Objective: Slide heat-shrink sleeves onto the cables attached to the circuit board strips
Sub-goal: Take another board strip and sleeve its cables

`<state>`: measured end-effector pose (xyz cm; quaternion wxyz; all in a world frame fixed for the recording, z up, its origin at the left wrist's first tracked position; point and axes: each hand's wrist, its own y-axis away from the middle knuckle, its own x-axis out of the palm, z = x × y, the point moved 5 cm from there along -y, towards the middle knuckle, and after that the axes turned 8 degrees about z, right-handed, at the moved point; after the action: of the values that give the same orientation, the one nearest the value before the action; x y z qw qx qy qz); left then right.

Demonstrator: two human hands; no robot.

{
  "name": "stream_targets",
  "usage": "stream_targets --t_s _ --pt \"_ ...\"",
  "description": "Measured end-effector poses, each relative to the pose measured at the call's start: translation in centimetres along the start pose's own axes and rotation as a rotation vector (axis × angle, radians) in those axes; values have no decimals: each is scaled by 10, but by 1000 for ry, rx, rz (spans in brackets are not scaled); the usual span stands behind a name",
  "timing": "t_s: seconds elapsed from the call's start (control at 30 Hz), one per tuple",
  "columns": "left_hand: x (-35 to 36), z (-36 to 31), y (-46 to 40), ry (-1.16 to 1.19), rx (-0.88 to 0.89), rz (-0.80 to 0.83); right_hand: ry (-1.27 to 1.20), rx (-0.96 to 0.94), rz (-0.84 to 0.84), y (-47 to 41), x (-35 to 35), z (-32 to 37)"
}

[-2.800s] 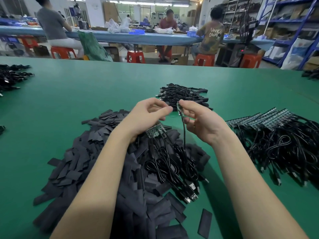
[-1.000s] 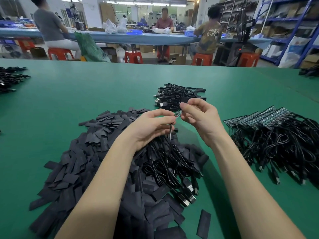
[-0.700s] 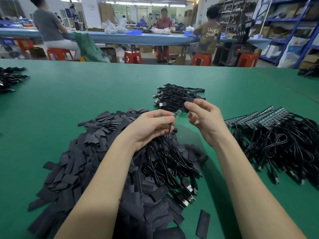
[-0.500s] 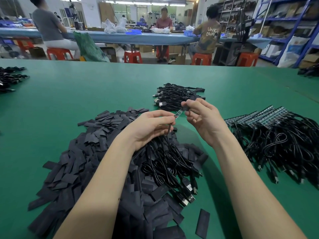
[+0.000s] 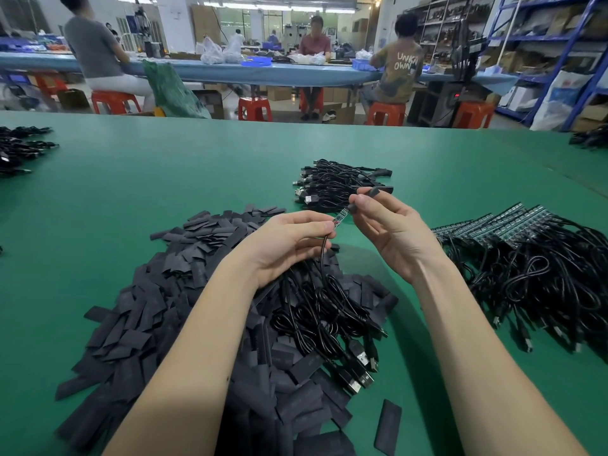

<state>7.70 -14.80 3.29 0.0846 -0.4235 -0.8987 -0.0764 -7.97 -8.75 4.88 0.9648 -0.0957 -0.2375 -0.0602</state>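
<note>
My left hand (image 5: 289,245) pinches a small circuit board strip (image 5: 340,217) at its cable end; its black cable (image 5: 324,258) hangs down into a loose bundle of cables (image 5: 316,311) below. My right hand (image 5: 391,232) pinches a black heat-shrink sleeve (image 5: 368,197) between thumb and fingers, its lower end just at the free tip of the strip. A large heap of flat black sleeves (image 5: 158,311) lies under my left forearm on the green table (image 5: 164,179).
A pile of cabled board strips (image 5: 526,258) lies to the right. A bundle of black cables (image 5: 335,184) sits beyond my hands. More cables (image 5: 19,146) lie far left. One stray sleeve (image 5: 388,426) lies near the front. People sit at a far bench.
The board strip moved from lying low under my left hand to being pinched up between both hands. My right hand turned the sleeve and brought its end to the strip's tip.
</note>
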Motion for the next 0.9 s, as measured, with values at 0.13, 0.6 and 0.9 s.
stream_targets --t_s 0.13,0.6,0.9 --pt "-1 0 0 -5 -5 -2 25 -17 -10 0 -1 0" --pt "-1 -4 5 -57 12 54 46 -47 34 1 0 -5" --pt "-4 -7 14 -51 42 201 80 93 181 5 8 -7"
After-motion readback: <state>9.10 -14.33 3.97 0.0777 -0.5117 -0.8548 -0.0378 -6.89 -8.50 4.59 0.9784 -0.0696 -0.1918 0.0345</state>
